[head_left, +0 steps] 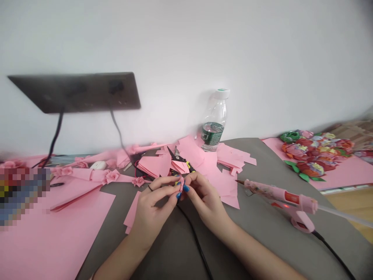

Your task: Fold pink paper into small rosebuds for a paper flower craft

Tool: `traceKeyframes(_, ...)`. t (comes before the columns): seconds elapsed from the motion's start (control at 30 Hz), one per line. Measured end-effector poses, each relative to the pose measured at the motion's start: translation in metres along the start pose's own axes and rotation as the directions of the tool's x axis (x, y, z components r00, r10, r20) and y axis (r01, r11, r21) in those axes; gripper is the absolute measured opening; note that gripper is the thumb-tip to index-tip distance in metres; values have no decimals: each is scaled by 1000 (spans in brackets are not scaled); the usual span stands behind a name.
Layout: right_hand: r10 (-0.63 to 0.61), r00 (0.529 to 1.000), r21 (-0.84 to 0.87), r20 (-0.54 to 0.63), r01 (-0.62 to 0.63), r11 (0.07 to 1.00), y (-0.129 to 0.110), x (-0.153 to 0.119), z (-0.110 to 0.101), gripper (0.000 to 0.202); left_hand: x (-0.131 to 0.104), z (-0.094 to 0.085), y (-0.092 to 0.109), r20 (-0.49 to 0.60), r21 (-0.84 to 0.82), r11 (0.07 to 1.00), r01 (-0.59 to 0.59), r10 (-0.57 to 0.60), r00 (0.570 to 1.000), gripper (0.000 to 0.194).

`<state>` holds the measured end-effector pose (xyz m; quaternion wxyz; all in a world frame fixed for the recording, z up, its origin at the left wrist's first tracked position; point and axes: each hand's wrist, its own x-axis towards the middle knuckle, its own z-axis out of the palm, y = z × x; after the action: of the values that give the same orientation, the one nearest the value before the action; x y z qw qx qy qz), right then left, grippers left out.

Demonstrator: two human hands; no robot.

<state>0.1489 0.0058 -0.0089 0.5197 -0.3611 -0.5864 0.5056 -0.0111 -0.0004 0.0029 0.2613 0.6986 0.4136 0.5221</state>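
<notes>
Left hand (153,208) and right hand (206,194) both pinch one small pink paper piece (182,183) between fingertips, above the worktop (247,237); exact fold hidden. Judgement: keep pressure light against creasing; one side steadies while the other shapes.

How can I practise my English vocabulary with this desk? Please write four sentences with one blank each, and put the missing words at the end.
1. The left hand and the right hand hold a small piece coloured ____.
2. The painted fingernails are coloured ____.
3. The label on the bottle is mainly dark ____.
4. The glue gun lies to the ____ of both hands.

Missing words: pink; blue; green; right.
</notes>
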Motion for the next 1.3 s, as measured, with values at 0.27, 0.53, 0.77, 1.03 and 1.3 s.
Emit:
traceKeyframes(0.27, 23, 1000, -46, 12, -22, 999, -1, 2, -1, 25, -1, 2, 0, -61, 118, 986, -115, 123, 991, 21)
traceKeyframes(0.53, 98, 994, 41, 54, -101, 994, -3, 5, -2, 30, -1, 0, -1, -27, 42, 999, -12, 13, 1000, 24)
traceKeyframes(0.77, 82, 996, 35, -25, -81, 996, 0, 4, -2, 29, -2, 1, 1, -25, -29, 993, 112, -113, 993, 26)
traceKeyframes(1.03, 32, 999, -89, 31, -29, 996, -1, 1, -1, 13, -4, 4, -4, -68, -178, 948, 265, -280, 958, 15)
traceKeyframes(1.3, -77, 996, -211, 34, 82, 974, -3, 2, 1, 10, -1, 6, 0, -66, -155, 957, 246, -258, 964, 14)
